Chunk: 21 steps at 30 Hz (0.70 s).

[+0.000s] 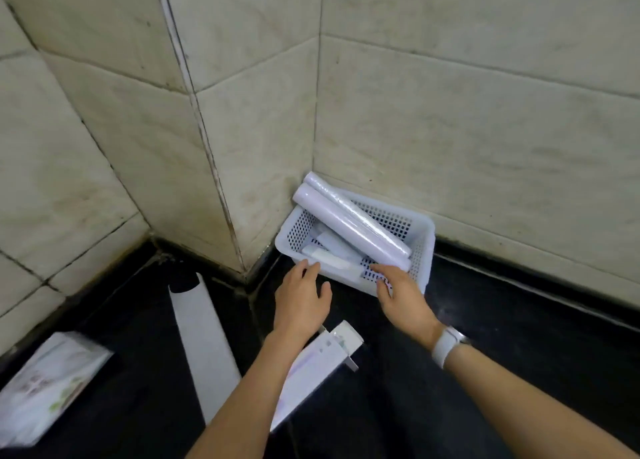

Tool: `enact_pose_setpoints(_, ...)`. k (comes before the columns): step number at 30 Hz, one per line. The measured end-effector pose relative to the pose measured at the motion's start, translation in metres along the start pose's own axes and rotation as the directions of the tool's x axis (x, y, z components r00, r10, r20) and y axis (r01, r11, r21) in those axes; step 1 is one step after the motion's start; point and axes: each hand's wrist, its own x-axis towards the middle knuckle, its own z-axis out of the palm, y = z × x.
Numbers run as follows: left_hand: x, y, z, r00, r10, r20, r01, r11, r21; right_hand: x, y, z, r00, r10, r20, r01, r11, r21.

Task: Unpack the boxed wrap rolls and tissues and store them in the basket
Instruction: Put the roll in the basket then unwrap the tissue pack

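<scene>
Hands: left hand (pixel 302 299) and right hand (pixel 401 294) apart, fingers loose, gripping nothing
Basket (pixel 424 247): just beyond fingertips
Wrap rolls (pixel 353 221): inside, beyond both hands

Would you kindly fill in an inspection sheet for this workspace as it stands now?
Surface: dark counter in a tiled corner.
Job's things: white basket holds two wrap rolls leaning over its far rim, smaller items beneath; opened box, white tube and tissue pack lie outside.
Clutter: nothing seen.
Hands: left hand open beside the basket's near corner; right hand open at its near rim, watch on wrist.
Cables: nothing seen.
Surroundings: beige tiled walls.
</scene>
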Motion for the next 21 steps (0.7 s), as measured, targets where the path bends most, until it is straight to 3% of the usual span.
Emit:
enact_pose_setpoints(4,-0.061,0.030,0.030,0.996,0.090,0.011,-0.088,0.989,-0.117,-0.102,0.031,-0.013,0.982,0.171,-0.079,-0.166,0.984,0.063)
enact_pose_setpoints(8,-0.122,0.066,0.087,0.958,0.206,0.201,-0.192,0.977,-0.088,-0.203,0.081,-0.033,0.912,0.393,-0.117,-0.387,0.920,0.067)
enact_pose_setpoints(14,-0.215,0.145,0.183,0.778,0.360,0.514,-0.403,0.915,-0.029,-0.357,0.153,-0.078,0.736,0.641,-0.216,-0.628,0.766,0.136)
enact_pose_setpoints(21,-0.340,0.254,0.289,0.593,0.456,0.664,-0.561,0.825,-0.066,-0.536,0.236,-0.135,0.528,0.788,-0.316,-0.746,0.608,0.271)
